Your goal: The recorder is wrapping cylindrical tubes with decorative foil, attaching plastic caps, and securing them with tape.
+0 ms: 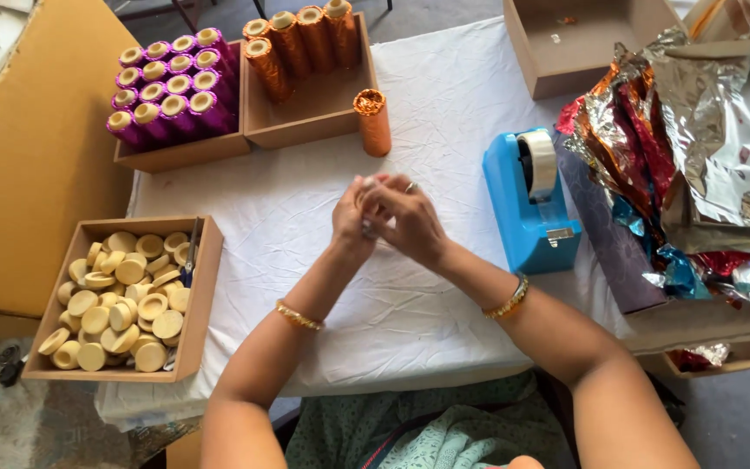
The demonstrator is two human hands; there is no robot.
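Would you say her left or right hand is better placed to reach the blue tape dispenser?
Probably the right hand: the tape dispenser stands on its side, while the left hand lies farther away.

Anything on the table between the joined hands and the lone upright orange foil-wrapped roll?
Nothing. In the head view only bare white tablecloth separates the left hand and right hand from the orange foil-wrapped roll; the blue tape dispenser sits off to the side.
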